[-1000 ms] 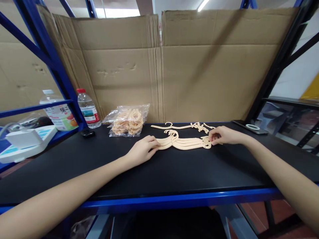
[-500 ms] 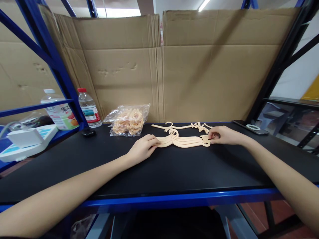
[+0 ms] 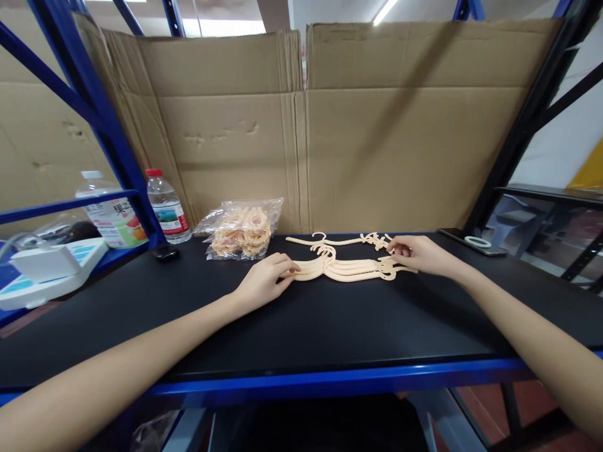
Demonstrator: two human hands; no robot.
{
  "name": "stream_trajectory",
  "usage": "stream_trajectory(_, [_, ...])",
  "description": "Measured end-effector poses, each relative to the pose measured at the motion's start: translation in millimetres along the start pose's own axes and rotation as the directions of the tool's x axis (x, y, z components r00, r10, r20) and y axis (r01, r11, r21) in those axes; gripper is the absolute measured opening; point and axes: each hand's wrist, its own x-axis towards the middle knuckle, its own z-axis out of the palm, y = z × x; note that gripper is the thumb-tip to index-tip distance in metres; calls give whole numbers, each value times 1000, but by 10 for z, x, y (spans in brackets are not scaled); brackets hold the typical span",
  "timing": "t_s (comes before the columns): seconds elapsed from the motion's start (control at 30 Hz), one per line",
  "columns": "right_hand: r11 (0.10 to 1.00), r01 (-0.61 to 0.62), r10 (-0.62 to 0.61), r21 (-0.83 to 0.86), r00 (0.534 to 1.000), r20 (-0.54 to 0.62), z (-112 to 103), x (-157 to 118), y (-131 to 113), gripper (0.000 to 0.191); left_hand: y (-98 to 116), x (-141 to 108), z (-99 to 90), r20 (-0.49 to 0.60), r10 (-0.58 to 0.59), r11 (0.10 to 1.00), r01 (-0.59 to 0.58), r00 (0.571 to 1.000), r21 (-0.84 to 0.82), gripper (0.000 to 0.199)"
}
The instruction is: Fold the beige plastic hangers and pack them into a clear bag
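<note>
Several cream plastic clothes hangers (image 3: 353,270) lie nested together on the black tabletop, their hooks bunched near the middle. My left hand (image 3: 266,278) is closed with thumb and fingers around the left end of this bundle. Just above the bundle's right end is my right hand (image 3: 419,254), its fingers bent together beside a cluster of small cream pieces (image 3: 375,240). What those fingertips hold, if anything, is hidden. Behind the bundle lies a single cream hanger (image 3: 342,241), its right end at the cluster.
A clear bag of cream ring-shaped parts (image 3: 242,231) sits back left, near a red-capped water bottle (image 3: 168,210) and a small black object (image 3: 166,252). At the right lies a phone (image 3: 492,249) with a white ring (image 3: 477,241). Cardboard (image 3: 414,138) walls the back.
My right hand has shifted slightly up and left, off the bundle's right end, where a thin hanger tip now shows. My left hand stays at the left end.
</note>
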Motion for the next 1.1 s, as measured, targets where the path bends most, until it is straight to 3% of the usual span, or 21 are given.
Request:
stream_trajectory(0.2, [995,-83,92,46,970,-224,-18,18,38,23,91,26,-85,-49,-55,998,56,997,17,15])
stream_trajectory(0.4, [973,-210,230,96,863,-449,-100,27,47,19,51,56,-143,-100,-88,995,83,991,-53,19])
stream_trajectory(0.7, [966,-239,259,102,843,-472,-74,37,81,21,-62,46,-238,-47,-144,988,141,988,-55,21])
stream_trajectory(1.1, [957,-253,291,144,837,-462,-24,40,65,23,-37,26,-199,-28,-155,986,153,988,-60,22])
